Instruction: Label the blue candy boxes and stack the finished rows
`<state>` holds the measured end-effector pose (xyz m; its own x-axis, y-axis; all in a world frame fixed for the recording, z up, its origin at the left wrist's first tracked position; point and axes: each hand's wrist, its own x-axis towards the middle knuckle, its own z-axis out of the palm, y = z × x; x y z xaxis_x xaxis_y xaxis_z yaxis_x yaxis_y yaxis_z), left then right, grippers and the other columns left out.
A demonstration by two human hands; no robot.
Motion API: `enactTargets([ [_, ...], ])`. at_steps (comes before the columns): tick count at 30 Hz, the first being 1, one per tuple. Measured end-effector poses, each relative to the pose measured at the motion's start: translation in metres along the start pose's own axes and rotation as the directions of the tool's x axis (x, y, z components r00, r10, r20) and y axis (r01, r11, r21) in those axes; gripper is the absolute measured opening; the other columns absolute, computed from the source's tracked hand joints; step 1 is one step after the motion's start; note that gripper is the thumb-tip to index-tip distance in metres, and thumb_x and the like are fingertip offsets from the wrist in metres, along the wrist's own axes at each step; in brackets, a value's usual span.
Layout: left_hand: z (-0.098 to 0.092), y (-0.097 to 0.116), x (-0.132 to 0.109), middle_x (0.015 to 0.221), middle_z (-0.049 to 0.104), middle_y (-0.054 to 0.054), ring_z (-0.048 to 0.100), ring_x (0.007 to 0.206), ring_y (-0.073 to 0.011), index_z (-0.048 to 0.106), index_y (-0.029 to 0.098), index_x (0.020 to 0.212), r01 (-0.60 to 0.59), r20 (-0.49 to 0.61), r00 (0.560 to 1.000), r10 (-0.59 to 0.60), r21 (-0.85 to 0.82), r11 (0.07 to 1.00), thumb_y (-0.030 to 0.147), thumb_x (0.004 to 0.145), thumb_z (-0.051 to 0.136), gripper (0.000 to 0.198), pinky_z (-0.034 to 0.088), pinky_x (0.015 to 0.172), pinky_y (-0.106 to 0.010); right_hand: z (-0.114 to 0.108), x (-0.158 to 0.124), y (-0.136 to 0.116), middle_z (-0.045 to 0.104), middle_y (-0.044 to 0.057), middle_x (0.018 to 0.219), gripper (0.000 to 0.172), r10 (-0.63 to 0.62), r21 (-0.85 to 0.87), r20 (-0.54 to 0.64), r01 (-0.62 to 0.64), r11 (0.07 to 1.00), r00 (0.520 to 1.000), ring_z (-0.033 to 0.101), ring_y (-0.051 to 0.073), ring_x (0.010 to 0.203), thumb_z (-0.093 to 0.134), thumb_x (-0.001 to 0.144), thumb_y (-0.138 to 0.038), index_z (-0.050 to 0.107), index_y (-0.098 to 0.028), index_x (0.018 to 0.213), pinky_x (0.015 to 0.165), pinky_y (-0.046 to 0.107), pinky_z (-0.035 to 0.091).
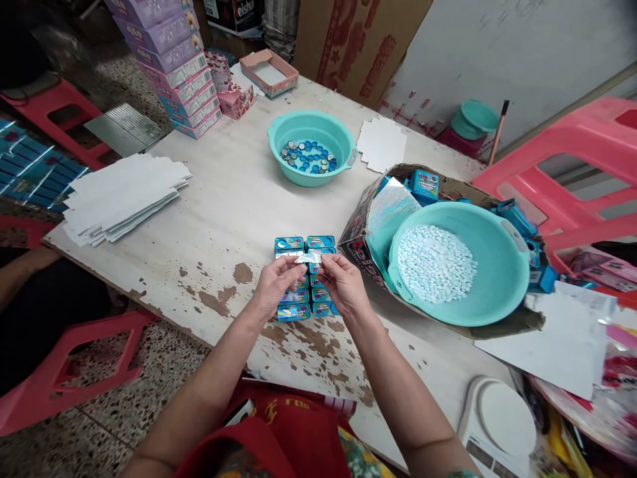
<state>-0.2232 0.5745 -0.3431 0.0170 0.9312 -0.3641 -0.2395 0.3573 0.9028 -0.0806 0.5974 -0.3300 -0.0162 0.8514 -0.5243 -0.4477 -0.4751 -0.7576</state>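
Note:
Between the fingertips of both hands is a small clear plastic piece [309, 258], perhaps a little bag; its exact kind is hard to make out. My left hand [279, 282] pinches its left end and my right hand [342, 279] pinches its right end. Just beneath them, two columns of small blue printed boxes [293, 312] lie on the table, partly covered by my fingers. To the right, a turquoise basin [502, 265] holds many small white candies [435, 262]. It rests on an open carton [361, 242] with more blue boxes [424, 186] inside.
A second turquoise basin [311, 123] with blue and silver round pieces stands farther back. White card sheets [129, 192] are piled at the left, near stacked boxes [174, 66]. A white scale [505, 415] sits at the right front. Another person's arm [24, 269] shows at left.

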Motion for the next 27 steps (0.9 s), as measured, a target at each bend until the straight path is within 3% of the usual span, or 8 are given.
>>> enactTargets([
  [7,0.001,0.001,-0.004,0.077,0.066,-0.005,0.059,0.065,-0.0138,0.066,0.012,0.083,0.027,-0.025,0.999,-0.026,0.060,0.998,0.040,0.068,0.068,0.031,0.041,0.048,-0.020,-0.008,-0.010,0.001,0.054,-0.006,0.058,0.030,-0.074,-0.040,-0.011,0.074,0.996,0.997,0.048,0.007,0.053,0.078,0.055,-0.038,0.060,-0.018,0.070,0.055,0.021,0.042],
  [12,0.004,0.004,-0.009,0.071,0.063,-0.003,0.058,0.066,-0.0139,0.067,0.013,0.085,0.035,0.019,0.999,-0.037,0.059,0.998,0.036,0.066,0.070,0.030,0.040,0.047,-0.020,-0.011,-0.013,0.004,0.054,-0.005,0.059,0.029,-0.091,-0.050,-0.016,0.090,0.995,0.996,0.048,0.007,0.054,0.078,0.057,-0.037,0.060,-0.017,0.070,0.055,0.021,0.041],
  [22,0.000,-0.001,-0.010,0.073,0.064,-0.003,0.057,0.064,-0.0134,0.062,0.014,0.078,0.045,-0.014,0.999,-0.045,0.071,0.996,0.040,0.068,0.065,0.027,0.038,0.047,-0.020,-0.010,-0.015,0.009,0.054,-0.005,0.059,0.030,-0.093,-0.079,-0.023,0.091,0.993,0.995,0.049,0.007,0.053,0.078,0.056,-0.037,0.060,-0.018,0.070,0.054,0.022,0.041],
  [25,-0.003,-0.005,-0.010,0.067,0.061,-0.001,0.055,0.063,-0.0138,0.061,0.016,0.076,-0.035,-0.039,0.998,0.047,0.268,0.963,0.038,0.074,0.059,0.023,0.039,0.051,-0.022,-0.009,-0.015,0.010,0.054,-0.006,0.058,0.029,-0.083,-0.074,-0.022,0.081,0.994,0.996,0.049,0.007,0.052,0.079,0.055,-0.036,0.061,-0.018,0.069,0.054,0.022,0.041],
  [27,-0.006,-0.006,-0.011,0.073,0.061,-0.003,0.055,0.071,-0.0160,0.061,0.017,0.077,-0.159,-0.051,0.975,0.218,0.527,0.835,0.036,0.079,0.053,0.020,0.041,0.060,-0.025,-0.008,-0.015,0.013,0.054,-0.005,0.059,0.028,-0.088,-0.092,-0.041,0.084,0.992,0.995,0.048,0.006,0.052,0.079,0.055,-0.036,0.061,-0.018,0.069,0.053,0.021,0.040],
])
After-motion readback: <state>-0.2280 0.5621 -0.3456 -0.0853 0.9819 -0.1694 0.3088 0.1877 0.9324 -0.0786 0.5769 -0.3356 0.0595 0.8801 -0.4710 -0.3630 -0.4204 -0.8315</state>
